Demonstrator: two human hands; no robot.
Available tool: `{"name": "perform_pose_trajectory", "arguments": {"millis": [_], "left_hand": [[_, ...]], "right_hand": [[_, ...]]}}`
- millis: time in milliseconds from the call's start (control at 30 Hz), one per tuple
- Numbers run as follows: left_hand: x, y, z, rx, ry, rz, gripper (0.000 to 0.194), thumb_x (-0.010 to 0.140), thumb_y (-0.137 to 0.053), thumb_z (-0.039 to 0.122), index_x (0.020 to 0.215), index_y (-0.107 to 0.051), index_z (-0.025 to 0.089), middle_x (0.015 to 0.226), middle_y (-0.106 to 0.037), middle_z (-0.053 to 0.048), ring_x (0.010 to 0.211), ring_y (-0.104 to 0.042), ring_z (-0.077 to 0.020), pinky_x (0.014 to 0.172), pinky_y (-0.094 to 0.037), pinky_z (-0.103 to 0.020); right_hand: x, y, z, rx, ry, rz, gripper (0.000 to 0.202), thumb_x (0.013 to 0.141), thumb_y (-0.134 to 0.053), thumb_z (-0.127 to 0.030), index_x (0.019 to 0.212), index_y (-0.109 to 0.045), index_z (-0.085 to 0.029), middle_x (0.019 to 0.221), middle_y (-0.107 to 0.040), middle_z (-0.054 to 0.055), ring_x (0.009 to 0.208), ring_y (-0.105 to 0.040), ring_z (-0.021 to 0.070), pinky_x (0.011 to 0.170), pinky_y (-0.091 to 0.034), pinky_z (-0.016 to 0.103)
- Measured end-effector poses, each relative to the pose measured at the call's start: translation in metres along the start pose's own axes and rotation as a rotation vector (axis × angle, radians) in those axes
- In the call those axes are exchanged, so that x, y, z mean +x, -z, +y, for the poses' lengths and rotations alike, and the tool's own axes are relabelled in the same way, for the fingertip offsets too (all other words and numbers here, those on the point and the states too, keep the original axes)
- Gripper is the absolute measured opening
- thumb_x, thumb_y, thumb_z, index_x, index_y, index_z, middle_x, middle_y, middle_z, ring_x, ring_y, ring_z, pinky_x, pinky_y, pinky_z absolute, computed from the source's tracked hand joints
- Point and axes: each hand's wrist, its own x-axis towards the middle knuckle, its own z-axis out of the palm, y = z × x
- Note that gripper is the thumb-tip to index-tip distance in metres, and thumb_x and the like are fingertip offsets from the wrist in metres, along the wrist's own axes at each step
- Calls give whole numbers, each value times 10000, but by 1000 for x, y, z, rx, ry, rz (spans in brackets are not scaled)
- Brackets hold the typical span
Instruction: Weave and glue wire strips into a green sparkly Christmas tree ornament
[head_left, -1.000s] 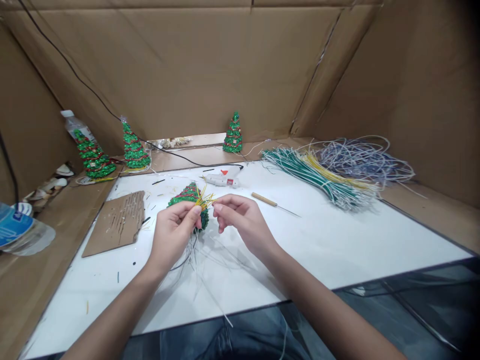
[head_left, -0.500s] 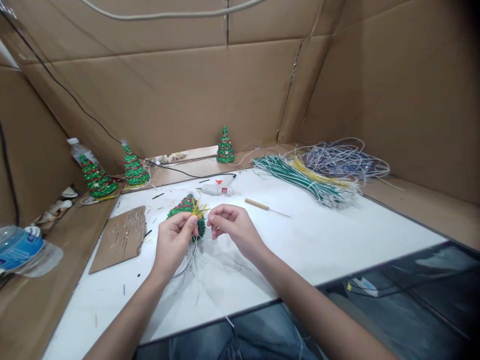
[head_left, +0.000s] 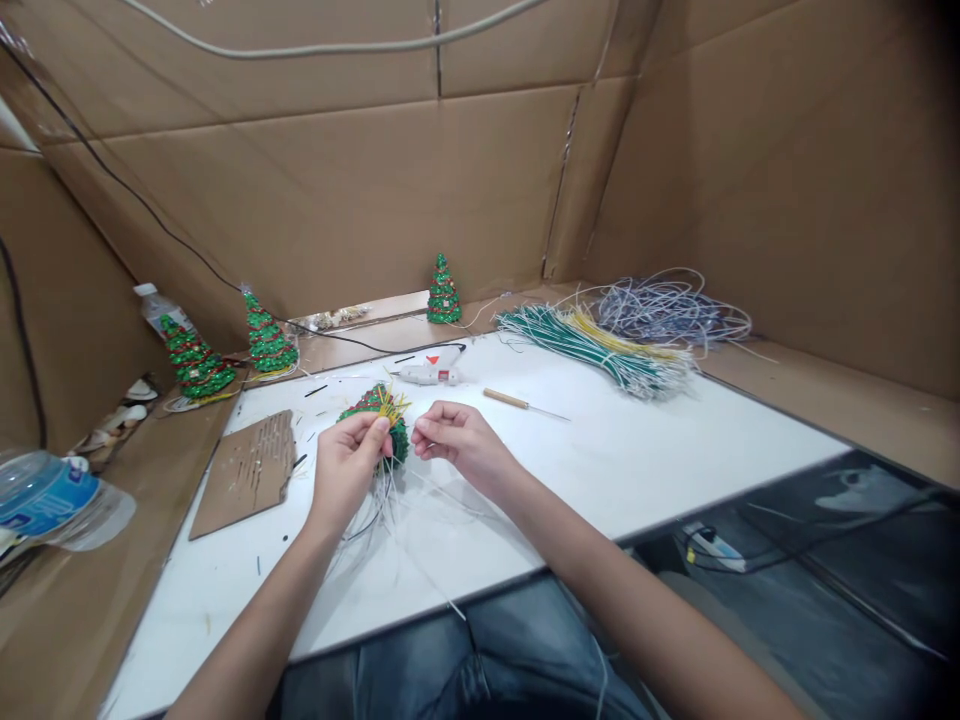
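Note:
My left hand (head_left: 349, 462) pinches a bundle of thin wires with yellow ends (head_left: 392, 404). Their pale lengths (head_left: 386, 500) hang below the fingers and spread over the white tabletop toward me. Just behind that bundle a small green Christmas tree with red trim (head_left: 399, 446) lies on its side, partly covered by the hand. My right hand (head_left: 454, 440) is a short gap to the right, thumb and fingertips pressed together. Whatever is between them, if anything, is too small to make out.
A glue gun (head_left: 431, 374) and a wooden-handled awl (head_left: 517, 402) lie beyond my hands. Cardboard (head_left: 251, 470) is at left, green and yellow wires (head_left: 600, 350) at back right. Trees (head_left: 443, 290) stand along the back; a bottle (head_left: 60, 500) lies far left.
The camera view has shifted slightly. My left hand keeps its pinch on the wires, while the right hand's fingertips are a little more closed, still beside the bundle.

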Motion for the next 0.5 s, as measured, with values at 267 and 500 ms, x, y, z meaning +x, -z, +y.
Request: {"name": "perform_pose_trajectory", "arguments": {"millis": [267, 500], "left_hand": [[1, 2, -5, 28, -20, -33, 236, 799, -607, 345, 686, -608, 137, 529, -538, 21, 479, -433, -78, 480, -325, -194], [1, 3, -7, 78, -55, -64, 249, 818, -584, 338, 682, -605, 131, 527, -531, 21, 479, -426, -73, 476, -320, -185]], "right_hand": [[2, 0, 5, -60, 107, -34, 316, 669, -763, -353, 663, -526, -143, 640, -644, -12, 521, -617, 101, 486, -511, 205], [3, -2, 3, -108, 119, -16, 302, 643, -758, -319, 860, -614, -165, 783, -635, 1, 571, -607, 118, 451, -510, 227]]}}
